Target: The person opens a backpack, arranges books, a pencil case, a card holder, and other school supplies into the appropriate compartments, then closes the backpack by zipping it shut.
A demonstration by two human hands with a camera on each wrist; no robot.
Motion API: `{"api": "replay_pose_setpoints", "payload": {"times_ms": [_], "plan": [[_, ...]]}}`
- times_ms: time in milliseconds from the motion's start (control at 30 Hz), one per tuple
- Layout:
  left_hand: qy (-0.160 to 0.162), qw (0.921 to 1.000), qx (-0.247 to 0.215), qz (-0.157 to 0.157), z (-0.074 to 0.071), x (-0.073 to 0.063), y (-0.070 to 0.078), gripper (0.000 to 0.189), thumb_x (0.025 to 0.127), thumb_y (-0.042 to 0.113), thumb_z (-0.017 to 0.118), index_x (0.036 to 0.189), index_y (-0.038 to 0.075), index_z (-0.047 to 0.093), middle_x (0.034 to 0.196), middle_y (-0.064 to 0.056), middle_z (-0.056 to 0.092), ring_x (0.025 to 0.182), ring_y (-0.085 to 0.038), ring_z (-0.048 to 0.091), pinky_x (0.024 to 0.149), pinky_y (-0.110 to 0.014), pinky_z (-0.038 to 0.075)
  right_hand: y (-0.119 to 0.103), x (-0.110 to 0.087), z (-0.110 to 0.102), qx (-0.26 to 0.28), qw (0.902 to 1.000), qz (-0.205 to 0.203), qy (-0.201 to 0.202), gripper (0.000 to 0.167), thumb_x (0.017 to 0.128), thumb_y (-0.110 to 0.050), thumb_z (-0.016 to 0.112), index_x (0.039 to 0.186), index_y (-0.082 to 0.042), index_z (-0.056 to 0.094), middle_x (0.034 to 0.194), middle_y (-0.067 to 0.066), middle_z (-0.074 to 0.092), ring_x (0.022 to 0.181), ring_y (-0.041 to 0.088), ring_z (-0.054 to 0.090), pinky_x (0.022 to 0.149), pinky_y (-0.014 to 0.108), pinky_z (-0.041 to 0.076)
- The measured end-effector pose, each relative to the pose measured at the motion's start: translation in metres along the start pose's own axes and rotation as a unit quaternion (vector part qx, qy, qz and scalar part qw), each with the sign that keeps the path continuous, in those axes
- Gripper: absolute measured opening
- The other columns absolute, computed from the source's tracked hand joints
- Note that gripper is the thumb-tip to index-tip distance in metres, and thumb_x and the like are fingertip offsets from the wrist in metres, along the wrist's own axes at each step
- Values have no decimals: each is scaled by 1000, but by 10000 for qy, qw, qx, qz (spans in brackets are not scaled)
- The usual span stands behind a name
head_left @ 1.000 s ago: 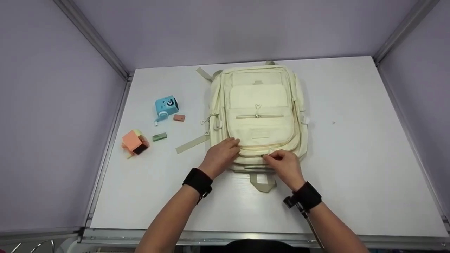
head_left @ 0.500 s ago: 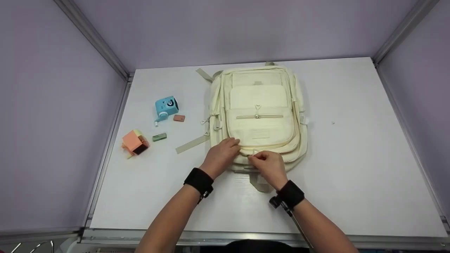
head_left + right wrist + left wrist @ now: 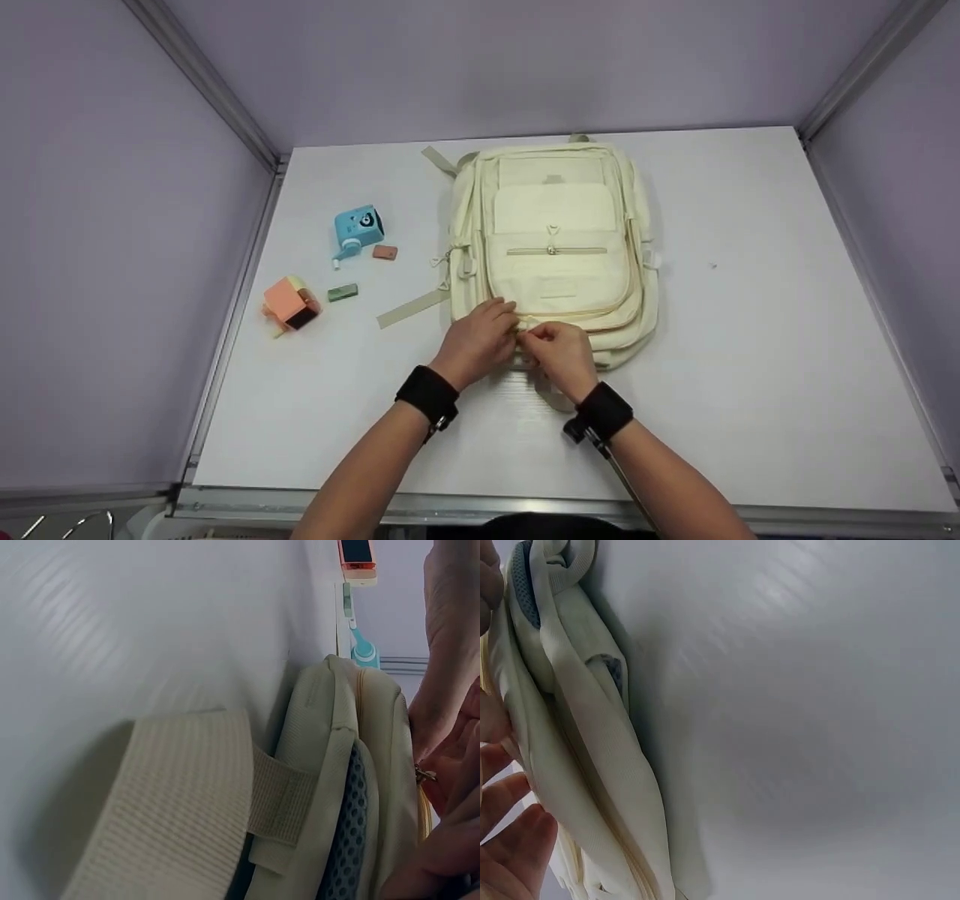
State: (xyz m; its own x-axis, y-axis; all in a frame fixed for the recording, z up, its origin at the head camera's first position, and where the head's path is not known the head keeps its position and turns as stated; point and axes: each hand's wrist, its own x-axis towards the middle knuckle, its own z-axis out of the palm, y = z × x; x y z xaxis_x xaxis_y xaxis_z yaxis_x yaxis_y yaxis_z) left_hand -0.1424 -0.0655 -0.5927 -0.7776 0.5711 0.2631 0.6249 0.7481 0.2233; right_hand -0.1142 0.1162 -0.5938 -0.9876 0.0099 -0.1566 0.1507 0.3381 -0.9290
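A cream backpack [image 3: 559,277] lies front side up, its grab handle toward the near edge. My left hand [image 3: 480,341] grips the bag's fabric at the near left; its fingertips [image 3: 532,829] show against the bag's side in the left wrist view. Close beside it my right hand [image 3: 562,352] pinches a zipper pull [image 3: 425,775] on the near edge, small and metallic in the right wrist view. A yellowish zipper track [image 3: 425,817] runs along there. Below the hands, the grab handle [image 3: 553,395] hangs partly hidden by the right wrist.
Left of the bag lie a blue pencil sharpener with a crank [image 3: 358,227], an orange one [image 3: 291,304], a reddish eraser-like block [image 3: 385,253] and a green block [image 3: 343,292]. A strap [image 3: 412,309] sticks out leftward. Panels wall the white table [image 3: 750,390].
My right hand has slid left along the bag's near edge with the zipper pull, up to my left hand. The left hand has stayed nearly in place.
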Motion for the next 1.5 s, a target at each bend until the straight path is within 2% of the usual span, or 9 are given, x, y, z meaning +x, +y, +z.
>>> {"api": "replay_pose_setpoints", "payload": {"times_ms": [200,333,400,500,600,767,900,1067,1500], "plan": [[645,9979,-1,-87,5,1,11,15,90,16,79,100,12,68,110,-1,69,106,-19,64,87,-30,55,-2,1,-4,-306,9991,-293,41,16,92,-26,77,84,-12,80,68,-4,70,52,12,60,46,25,45],[861,9951,-214,-430,7,-3,14,12,90,16,79,96,14,70,98,0,66,92,-19,63,78,-31,54,-3,-1,-10,-844,9912,-1020,59,11,92,-22,76,90,-14,81,72,-8,68,59,8,58,54,24,45],[896,9933,-371,-626,6,-6,14,10,89,14,79,94,14,70,97,0,65,90,-20,62,76,-32,53,-2,-2,-14,-1341,9752,-1749,203,8,92,-18,76,94,-13,82,75,-8,68,64,8,58,57,26,47],[839,9908,-581,-889,4,-8,13,11,87,10,78,94,14,70,98,0,66,90,-20,62,76,-33,52,-2,0,-21,-2156,9321,-2873,465,9,89,-11,78,97,-11,81,84,-2,69,75,16,60,67,33,49],[631,9889,-708,-1144,1,-10,12,10,88,12,78,94,14,70,93,2,65,87,-17,60,74,-32,51,0,6,-24,-2803,8931,-3491,440,14,87,-13,81,101,-9,80,95,4,70,87,25,62,74,41,49],[271,9865,-816,-1393,-6,-10,11,11,93,25,77,92,16,71,88,4,64,81,-14,58,70,-30,50,5,14,-22,-3385,8638,-3732,12,19,89,-14,80,107,-6,78,101,7,70,93,29,63,79,44,51],[85,9867,-840,-1388,-8,-11,10,12,94,26,77,92,16,71,89,4,65,85,-15,61,72,-31,52,10,16,-20,-3513,8470,-3988,12,17,88,-11,81,104,-6,78,96,7,70,86,27,63,73,40,52],[47,9886,-789,-1278,-8,-14,5,11,95,24,76,92,16,70,89,3,65,86,-16,62,73,-32,52,15,17,-18,-3465,8378,-4210,278,15,84,-11,85,98,-7,79,90,5,69,79,25,64,68,38,53],[38,9868,-700,-1459,-13,-16,-15,9,99,27,70,97,18,73,93,3,67,89,-17,62,77,-33,52,16,16,-18,-3201,8429,-4296,502,10,87,-15,84,95,-10,79,87,2,68,78,21,63,68,35,53]]}}
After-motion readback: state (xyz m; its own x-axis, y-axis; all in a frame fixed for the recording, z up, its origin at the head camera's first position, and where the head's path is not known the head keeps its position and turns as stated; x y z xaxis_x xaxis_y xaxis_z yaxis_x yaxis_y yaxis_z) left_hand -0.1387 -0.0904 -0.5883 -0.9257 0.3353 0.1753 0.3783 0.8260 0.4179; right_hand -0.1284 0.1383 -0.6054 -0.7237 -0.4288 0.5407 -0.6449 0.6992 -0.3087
